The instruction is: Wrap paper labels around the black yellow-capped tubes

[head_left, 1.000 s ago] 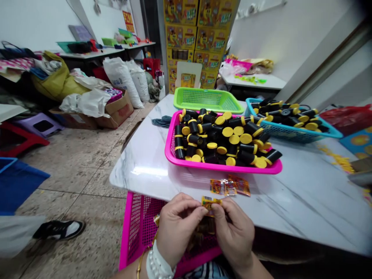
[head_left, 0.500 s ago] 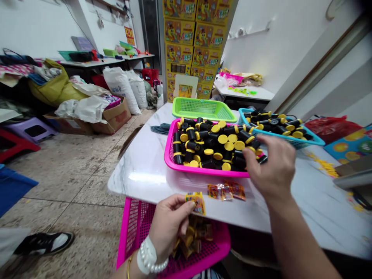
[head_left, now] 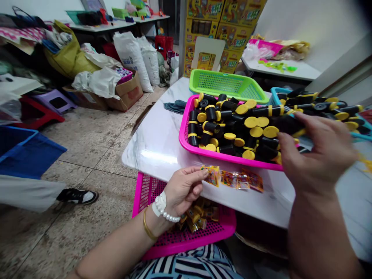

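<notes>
Storing loose packets (head_left: 193,220) in the lower basket (head_left: 188,243), close to the lap, probably for easy reach. Pinching a yellow packet (head_left: 213,176) by its end with the left hand (head_left: 183,190), over the worktop (head_left: 151,151) near its edge, likely to leave its face uncovered. Looking flat and glossy, with print too small to read; poised just beside a row of orange-red packets (head_left: 252,181). Pinching a blurred black tube (head_left: 290,124) by its sides with the right hand (head_left: 322,151), at the upper basket's (head_left: 226,156) right end, perhaps for steadiness. Beyond, backed by a green basket (head_left: 221,83).
</notes>
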The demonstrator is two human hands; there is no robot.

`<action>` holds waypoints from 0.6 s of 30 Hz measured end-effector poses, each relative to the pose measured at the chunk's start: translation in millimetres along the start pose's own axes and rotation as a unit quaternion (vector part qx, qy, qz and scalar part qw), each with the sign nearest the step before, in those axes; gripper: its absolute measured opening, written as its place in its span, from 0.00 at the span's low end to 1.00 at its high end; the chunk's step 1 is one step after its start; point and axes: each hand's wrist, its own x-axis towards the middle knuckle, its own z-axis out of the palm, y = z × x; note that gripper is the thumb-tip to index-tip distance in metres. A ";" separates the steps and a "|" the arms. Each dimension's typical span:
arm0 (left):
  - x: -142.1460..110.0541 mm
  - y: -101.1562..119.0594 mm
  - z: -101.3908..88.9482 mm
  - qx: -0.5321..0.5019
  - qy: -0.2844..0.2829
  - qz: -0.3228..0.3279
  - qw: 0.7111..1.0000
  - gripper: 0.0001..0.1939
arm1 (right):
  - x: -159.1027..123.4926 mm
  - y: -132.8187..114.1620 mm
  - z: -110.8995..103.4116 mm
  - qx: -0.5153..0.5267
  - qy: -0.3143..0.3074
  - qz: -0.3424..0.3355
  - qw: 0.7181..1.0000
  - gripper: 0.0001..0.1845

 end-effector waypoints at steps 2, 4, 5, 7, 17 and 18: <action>2.6 0.6 1.1 -0.007 0.000 0.004 1.000 0.12 | -22.6 -24.2 -11.1 0.159 0.016 0.124 0.979 0.29; 4.2 -1.0 2.4 -0.007 0.000 0.006 1.000 0.13 | -47.0 -43.4 -17.9 0.291 -0.078 0.203 0.932 0.23; 4.7 -2.2 3.0 -0.003 -0.002 0.004 1.000 0.13 | -57.6 -49.9 -19.0 0.332 -0.129 0.224 0.907 0.21; 5.1 -4.5 3.9 0.007 -0.011 -0.001 1.000 0.13 | -72.6 -56.9 -17.6 0.373 -0.203 0.230 0.876 0.18; 7.0 -11.9 -0.7 -0.035 -0.065 -0.022 0.997 0.12 | -74.2 -62.6 -15.0 0.229 -0.228 0.140 0.936 0.16; 7.4 -12.7 -1.1 -0.039 -0.066 -0.022 0.997 0.12 | -74.4 -65.1 -16.3 0.212 -0.221 0.121 0.944 0.16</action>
